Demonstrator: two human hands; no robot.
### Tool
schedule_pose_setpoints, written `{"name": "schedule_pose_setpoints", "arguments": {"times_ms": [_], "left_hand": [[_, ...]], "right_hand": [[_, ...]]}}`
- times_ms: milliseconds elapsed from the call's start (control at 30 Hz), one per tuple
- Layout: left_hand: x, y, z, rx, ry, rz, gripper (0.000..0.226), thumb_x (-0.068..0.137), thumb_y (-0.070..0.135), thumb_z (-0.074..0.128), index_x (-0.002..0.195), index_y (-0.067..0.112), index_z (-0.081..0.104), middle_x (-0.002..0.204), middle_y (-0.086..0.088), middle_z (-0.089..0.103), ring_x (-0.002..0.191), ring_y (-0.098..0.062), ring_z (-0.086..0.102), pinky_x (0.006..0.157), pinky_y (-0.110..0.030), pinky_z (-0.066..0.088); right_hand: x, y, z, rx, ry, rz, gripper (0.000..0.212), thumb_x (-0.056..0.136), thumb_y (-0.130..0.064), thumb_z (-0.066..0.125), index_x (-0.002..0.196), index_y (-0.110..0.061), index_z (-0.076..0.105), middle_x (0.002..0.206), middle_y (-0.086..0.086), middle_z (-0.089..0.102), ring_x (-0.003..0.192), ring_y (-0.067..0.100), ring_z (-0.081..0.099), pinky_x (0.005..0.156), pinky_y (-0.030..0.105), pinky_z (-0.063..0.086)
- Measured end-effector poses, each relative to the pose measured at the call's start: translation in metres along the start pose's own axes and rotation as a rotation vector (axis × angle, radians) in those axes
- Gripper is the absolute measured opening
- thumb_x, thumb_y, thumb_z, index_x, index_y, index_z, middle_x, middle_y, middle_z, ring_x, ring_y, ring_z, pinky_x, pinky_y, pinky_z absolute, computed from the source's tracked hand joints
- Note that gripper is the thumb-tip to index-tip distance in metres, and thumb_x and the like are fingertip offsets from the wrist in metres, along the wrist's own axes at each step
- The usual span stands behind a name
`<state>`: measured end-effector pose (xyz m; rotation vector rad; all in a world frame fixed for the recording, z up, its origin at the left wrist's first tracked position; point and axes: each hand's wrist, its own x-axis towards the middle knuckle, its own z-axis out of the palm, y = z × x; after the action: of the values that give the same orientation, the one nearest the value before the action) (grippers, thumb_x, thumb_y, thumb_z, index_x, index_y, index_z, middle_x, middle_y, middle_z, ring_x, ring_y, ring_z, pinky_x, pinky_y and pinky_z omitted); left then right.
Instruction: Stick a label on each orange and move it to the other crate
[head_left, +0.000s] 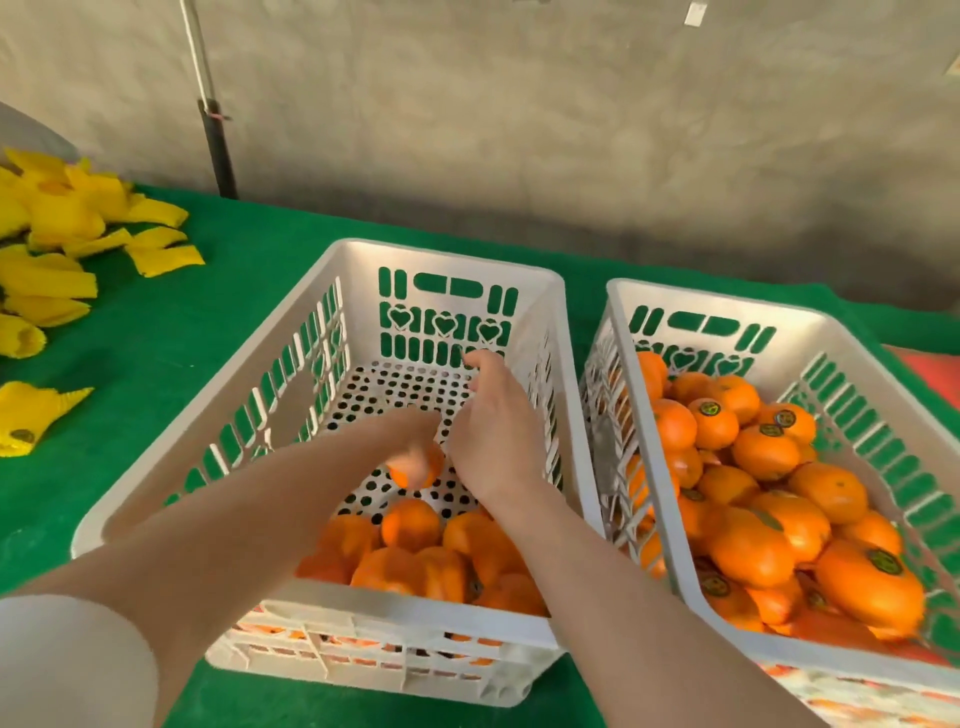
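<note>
Inside the left crate (218, 395), the left hand (410, 436) curls around a blurred orange (423, 470), held just above the perforated floor, beyond the loose oranges (410, 525) heaped at the near end. The right hand (493, 431) sits just right of that orange, fingers bunched; whether they pinch anything I cannot tell. The right crate (623, 332) holds labelled oranges (769, 452).

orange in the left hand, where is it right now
Head view: the orange is gripped by the left hand inside the left crate, beside the right hand, beyond the loose oranges.
</note>
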<state>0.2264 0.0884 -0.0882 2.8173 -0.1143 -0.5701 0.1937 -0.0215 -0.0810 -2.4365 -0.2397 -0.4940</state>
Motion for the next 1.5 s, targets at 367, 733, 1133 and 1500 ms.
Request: {"name": "schedule_pose_setpoints", "arguments": {"times_ms": [367,733,1133,1500], "left_hand": [[-0.071,-0.021,-0.047,-1.641,-0.053,0.054,0.066,0.066,0.019,0.07,0.127,0.015,0.045,0.129,-0.017,0.043,0.109,-0.042,0.055,0.065,-0.04,0.058],[-0.144,0.066,-0.016,-1.772,-0.308,0.244,0.054,0.08,0.025,0.054,0.131,0.006,0.048,0.118,-0.02,0.055,0.092,-0.031,0.06,0.066,-0.033,0.055],[-0.184,0.145,0.023,-1.801,-0.278,0.256,0.048,0.079,0.026,0.062,0.123,0.012,0.054,0.096,-0.012,0.069,0.075,-0.023,0.069,0.057,-0.032,0.055],[-0.189,0.182,0.047,-1.743,-0.23,0.357,0.046,0.073,0.025,0.063,0.117,0.015,0.061,0.106,-0.016,0.07,0.098,-0.033,0.065,0.09,-0.045,0.049]], "right_hand": [[-0.01,-0.007,-0.051,0.959,-0.117,0.351,0.012,0.093,-0.024,0.057,0.09,-0.016,0.065,0.094,-0.006,0.066,0.093,0.007,0.061,0.088,0.029,0.048],[-0.073,0.004,-0.144,0.537,-0.126,-0.071,0.011,0.092,-0.017,0.058,0.083,-0.012,0.062,0.103,-0.003,0.057,0.101,0.0,0.051,0.087,0.016,0.041],[-0.127,0.039,-0.207,0.309,0.062,-0.245,0.014,0.089,-0.012,0.061,0.076,-0.011,0.055,0.088,0.003,0.055,0.09,0.014,0.053,0.075,0.028,0.044],[-0.162,0.069,-0.228,0.38,-0.001,-0.042,0.045,0.085,-0.048,0.061,0.122,-0.04,0.037,0.119,-0.017,0.052,0.106,-0.001,0.053,0.084,0.028,0.051]]}}
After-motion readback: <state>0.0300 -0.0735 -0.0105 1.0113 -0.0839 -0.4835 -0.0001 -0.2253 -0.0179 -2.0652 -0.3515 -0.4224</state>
